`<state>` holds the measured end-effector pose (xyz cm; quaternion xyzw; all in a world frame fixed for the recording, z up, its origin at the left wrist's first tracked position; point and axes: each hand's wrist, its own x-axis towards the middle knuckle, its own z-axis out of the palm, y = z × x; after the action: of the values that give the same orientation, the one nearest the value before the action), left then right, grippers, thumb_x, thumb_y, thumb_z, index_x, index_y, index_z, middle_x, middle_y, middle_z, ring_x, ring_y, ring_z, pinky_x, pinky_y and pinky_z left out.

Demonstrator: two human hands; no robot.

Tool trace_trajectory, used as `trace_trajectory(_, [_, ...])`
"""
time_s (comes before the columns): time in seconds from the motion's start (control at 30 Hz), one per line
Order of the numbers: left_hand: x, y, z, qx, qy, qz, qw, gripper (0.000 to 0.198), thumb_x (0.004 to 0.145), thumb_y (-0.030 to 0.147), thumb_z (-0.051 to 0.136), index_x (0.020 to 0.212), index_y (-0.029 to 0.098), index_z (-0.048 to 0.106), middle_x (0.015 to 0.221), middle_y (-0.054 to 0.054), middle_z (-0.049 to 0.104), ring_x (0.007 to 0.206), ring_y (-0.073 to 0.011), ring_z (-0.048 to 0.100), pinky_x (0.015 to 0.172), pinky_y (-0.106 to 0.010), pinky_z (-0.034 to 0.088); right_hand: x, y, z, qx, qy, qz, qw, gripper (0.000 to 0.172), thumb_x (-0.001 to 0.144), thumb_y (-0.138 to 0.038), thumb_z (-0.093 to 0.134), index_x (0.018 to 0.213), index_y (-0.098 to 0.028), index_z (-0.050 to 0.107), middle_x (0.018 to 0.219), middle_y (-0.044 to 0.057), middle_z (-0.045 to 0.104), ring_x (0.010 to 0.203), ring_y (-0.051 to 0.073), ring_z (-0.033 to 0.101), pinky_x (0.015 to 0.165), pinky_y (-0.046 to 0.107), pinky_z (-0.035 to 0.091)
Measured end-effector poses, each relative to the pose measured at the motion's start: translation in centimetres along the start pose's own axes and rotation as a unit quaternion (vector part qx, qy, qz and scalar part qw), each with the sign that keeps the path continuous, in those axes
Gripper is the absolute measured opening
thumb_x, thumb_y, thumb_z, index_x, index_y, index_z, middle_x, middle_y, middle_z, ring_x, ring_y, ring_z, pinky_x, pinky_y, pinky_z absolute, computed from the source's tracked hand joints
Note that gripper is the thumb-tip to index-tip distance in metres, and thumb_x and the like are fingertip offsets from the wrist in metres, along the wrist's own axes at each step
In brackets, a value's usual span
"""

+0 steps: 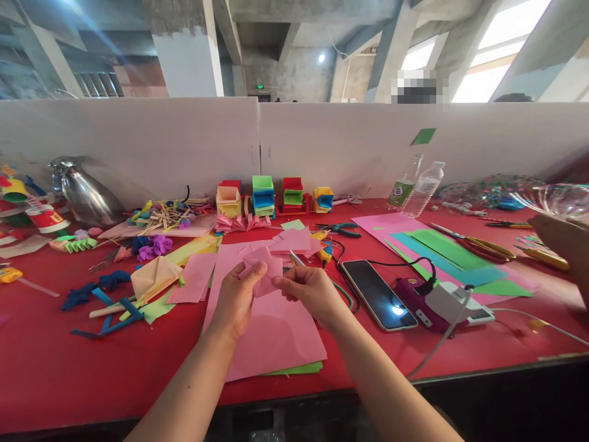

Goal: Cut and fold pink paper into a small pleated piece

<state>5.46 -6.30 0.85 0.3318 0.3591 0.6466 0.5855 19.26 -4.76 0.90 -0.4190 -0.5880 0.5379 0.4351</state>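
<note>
Both my hands hold a small folded piece of pink paper (265, 273) just above the red table (55, 362). My left hand (239, 298) pinches its left edge with thumb and fingers closed. My right hand (309, 288) pinches the right edge the same way. Under the hands lies a large pink sheet (271, 337) on top of a green one (299, 369). More small pink pieces (294, 240) lie just beyond.
A phone (378, 293) and a cabled power bank (453, 302) lie right of my hands. Coloured sheets (442, 252), scissors (483, 245), pliers (343, 229) and two bottles (414, 187) sit further right. Folded paper boxes (263, 195) stand at the white partition. Paper crafts (151, 245) and a metal kettle (83, 190) are left. Another person's hand (568, 245) is at the right edge.
</note>
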Motion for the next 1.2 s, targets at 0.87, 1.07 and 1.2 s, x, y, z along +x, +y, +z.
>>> trace_trajectory(0.87, [0.3, -0.4, -0.7, 0.062, -0.028, -0.002, 0.998, 0.027, 0.062, 0.032, 0.075, 0.081, 0.015, 0.066, 0.070, -0.001, 0.068, 0.066, -0.0151, 0.061, 0.067, -0.027, 0.044, 0.2, -0.2, -1.0, -0.010, -0.009, -0.029, 0.999, 0.026, 0.067, -0.041, 0.069, 0.067, -0.017, 0.059, 0.060, -0.004, 0.051, 0.056, 0.009, 0.043, 0.056, 0.024, 0.033])
trace_trajectory(1.07, [0.3, -0.3, -1.2, 0.141, -0.061, 0.029, 0.988, 0.022, 0.069, 0.036, 0.070, 0.072, 0.016, 0.064, 0.065, 0.002, 0.061, 0.062, -0.0112, 0.053, 0.060, -0.022, 0.040, 0.1, -0.3, -0.7, 0.016, -0.003, -0.036, 0.999, 0.023, 0.069, -0.037, 0.068, 0.066, -0.016, 0.058, 0.060, -0.004, 0.050, 0.057, 0.009, 0.041, 0.056, 0.024, 0.030])
trace_trajectory(1.2, [0.0, -0.1, -0.9, 0.187, -0.053, 0.041, 0.980, 0.024, 0.065, 0.037, 0.072, 0.063, 0.016, 0.062, 0.059, 0.004, 0.057, 0.057, -0.0100, 0.050, 0.055, -0.019, 0.037, 0.0, -0.6, -0.6, 0.043, 0.009, -0.034, 0.998, 0.024, 0.068, -0.038, 0.068, 0.068, -0.016, 0.058, 0.061, -0.005, 0.048, 0.055, 0.008, 0.039, 0.053, 0.023, 0.029])
